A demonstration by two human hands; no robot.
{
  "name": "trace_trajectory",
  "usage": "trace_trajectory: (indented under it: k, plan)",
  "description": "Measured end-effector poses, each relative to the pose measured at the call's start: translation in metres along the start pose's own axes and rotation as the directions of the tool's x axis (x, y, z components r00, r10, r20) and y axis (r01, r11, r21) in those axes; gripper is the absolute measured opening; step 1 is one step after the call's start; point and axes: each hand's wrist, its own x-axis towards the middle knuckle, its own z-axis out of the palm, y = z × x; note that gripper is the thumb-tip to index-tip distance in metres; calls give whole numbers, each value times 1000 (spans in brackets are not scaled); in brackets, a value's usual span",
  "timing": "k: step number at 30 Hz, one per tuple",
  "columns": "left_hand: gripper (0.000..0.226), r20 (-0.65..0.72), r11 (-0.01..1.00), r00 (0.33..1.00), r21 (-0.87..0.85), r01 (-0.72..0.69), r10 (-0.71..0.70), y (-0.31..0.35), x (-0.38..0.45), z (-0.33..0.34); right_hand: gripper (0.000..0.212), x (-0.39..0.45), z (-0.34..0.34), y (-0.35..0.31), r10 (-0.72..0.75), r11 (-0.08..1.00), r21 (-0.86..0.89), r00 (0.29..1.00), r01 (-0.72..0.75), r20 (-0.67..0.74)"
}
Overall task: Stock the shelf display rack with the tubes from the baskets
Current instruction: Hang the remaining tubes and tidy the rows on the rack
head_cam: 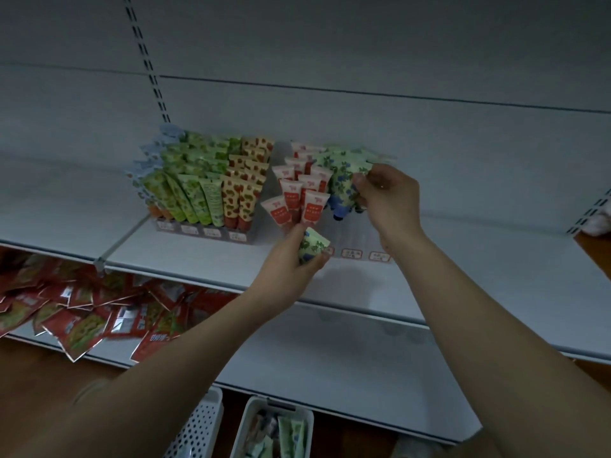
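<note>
- Left hand [291, 259]: fingers curled round a green tube [312, 245], held just in front of the rack [352, 252].
- Right hand [386, 196]: fingers pinch the top of a blue-flowered tube [345, 180] standing in the rack.
- Red tubes [299, 196] stand just left of it.
- A full rack [205, 231] sits further left on the shelf [463, 279].
- Baskets [271, 428] lie below; red packets [82, 312] on the lower shelf.
</note>
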Motion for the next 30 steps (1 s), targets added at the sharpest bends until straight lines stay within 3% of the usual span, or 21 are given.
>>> trace_trajectory:
  k: [12,30]
  plan:
    - [27,40,997,997,52,61,-64,-11,19,20,7,21,28,29,-193,981,-22,980,195,42]
    - [23,31,984,997,168,67,-73,-21,37,26,12,24,28,42,-245,964,119,968,238,50]
